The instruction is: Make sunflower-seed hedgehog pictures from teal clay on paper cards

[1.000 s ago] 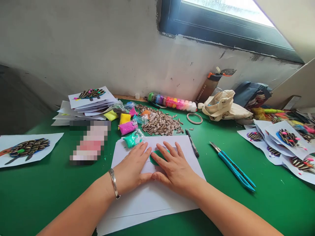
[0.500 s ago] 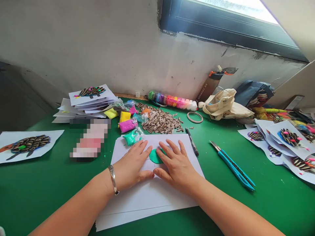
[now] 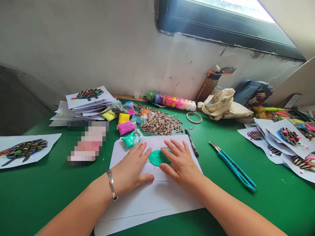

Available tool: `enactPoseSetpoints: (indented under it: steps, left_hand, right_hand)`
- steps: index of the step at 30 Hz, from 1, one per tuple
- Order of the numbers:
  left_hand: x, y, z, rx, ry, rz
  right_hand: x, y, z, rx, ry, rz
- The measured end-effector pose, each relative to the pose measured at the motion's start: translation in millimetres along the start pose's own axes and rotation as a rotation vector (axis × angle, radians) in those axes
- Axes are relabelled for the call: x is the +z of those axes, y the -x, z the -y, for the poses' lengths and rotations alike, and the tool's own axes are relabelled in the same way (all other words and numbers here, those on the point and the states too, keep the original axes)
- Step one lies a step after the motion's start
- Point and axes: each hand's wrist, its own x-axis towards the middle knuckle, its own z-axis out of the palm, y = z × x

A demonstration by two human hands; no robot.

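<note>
Both my hands lie flat on a stack of white paper [image 3: 147, 200] on the green table. My left hand [image 3: 131, 167], with a silver bracelet on the wrist, rests palm down with fingers stretched out, holding nothing. My right hand [image 3: 180, 162] is also flat and open, its fingers beside and partly over a flattened patch of green clay [image 3: 157, 157] on the paper. The clay shows between the two hands.
Bags of coloured clay [image 3: 126, 127] and a pile of sunflower seeds [image 3: 161, 123] lie behind the paper. A black pen [image 3: 192, 142] and a blue utility knife [image 3: 233, 166] lie to the right. Finished seed pictures [image 3: 23, 149] sit at the left, back left and right [image 3: 290, 137]. A bottle [image 3: 209, 83] leans on the wall.
My right hand has slid to the right, so more of the green clay patch shows. My left hand has stayed flat on the paper.
</note>
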Motion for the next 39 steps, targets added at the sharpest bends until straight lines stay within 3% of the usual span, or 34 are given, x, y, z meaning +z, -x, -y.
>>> enactPoseSetpoints:
  steps: [10, 20, 35, 39]
  left_hand:
    - [7, 0, 8, 0.033, -0.008, -0.047]
    - [1, 1, 2, 0.005, -0.026, -0.007]
    - [0, 0, 1, -0.021, -0.051, 0.044]
    - [2, 0, 2, -0.023, -0.057, 0.044]
  right_hand:
    - [0, 0, -7, 0.005, 0.008, -0.011]
    - [-1, -2, -6, -0.021, 0.024, 0.043]
    - [-5, 3, -14, -0.179, 0.071, 0.151]
    - [-10, 2, -20, -0.174, 0.026, 0.113]
